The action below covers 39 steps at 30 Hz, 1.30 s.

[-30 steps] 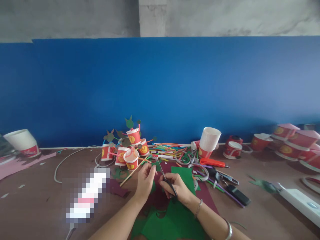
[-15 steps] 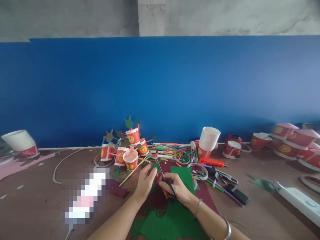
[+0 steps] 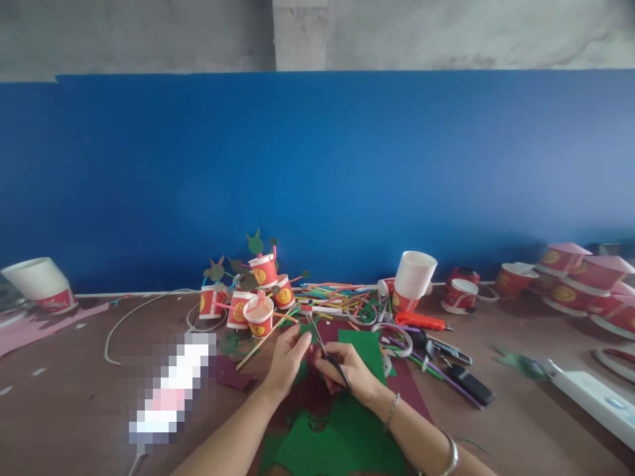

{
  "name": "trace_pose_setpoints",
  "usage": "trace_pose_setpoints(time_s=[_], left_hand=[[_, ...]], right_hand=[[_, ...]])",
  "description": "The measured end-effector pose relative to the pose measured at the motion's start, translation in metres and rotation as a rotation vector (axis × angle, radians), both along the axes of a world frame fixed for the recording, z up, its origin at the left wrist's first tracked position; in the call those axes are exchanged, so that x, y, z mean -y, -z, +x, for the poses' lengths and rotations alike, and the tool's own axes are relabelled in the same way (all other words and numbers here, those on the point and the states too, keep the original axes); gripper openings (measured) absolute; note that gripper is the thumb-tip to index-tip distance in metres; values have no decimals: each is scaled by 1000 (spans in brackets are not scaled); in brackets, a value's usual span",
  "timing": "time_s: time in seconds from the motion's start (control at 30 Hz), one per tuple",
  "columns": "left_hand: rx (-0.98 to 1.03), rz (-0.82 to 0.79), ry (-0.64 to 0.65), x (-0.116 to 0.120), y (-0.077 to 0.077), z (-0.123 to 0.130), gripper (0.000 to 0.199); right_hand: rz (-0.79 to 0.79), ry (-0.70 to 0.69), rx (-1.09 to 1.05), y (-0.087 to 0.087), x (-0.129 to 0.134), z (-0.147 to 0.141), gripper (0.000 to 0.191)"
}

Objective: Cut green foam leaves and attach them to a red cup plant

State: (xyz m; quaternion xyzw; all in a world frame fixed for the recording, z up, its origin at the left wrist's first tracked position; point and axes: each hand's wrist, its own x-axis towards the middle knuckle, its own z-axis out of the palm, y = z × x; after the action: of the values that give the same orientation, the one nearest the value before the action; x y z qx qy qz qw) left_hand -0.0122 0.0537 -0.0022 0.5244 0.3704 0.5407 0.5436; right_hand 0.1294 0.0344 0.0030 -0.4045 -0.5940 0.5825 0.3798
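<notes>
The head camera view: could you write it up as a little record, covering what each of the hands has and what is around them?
left hand: pinches a small green paper piece
right hand: holds scissors, blades pointing away from the person
below the hands: green paper, dark red paper
beyond: loose straws
right of straws: stacked cups
backdrop: blue wall

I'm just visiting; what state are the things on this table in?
Scissors, gripped in the right hand; blade gap unclear
Small green paper, held in the left hand
Large green sheet, lying with a notched edge
Tall cup stack, nested, rims up
Straws, loose in a pile
Orange tool, lying down
</notes>
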Motion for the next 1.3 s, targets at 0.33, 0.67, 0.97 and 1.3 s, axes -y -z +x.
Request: trace_pose_setpoints(time_s=[0.33,0.67,0.97,1.3], left_hand=[[-19,2,12,-2,1,-3,34],[-101,23,-132,-5,9,-2,35],[-91,4,-71,-5,6,-4,33],[-94,28,-52,-7,8,-7,32]], right_hand=[[14,5,20,0,-1,1,32],[12,12,-3,2,-2,1,34],[6,9,8,0,-1,2,36],[20,12,19,-2,-1,1,32]])
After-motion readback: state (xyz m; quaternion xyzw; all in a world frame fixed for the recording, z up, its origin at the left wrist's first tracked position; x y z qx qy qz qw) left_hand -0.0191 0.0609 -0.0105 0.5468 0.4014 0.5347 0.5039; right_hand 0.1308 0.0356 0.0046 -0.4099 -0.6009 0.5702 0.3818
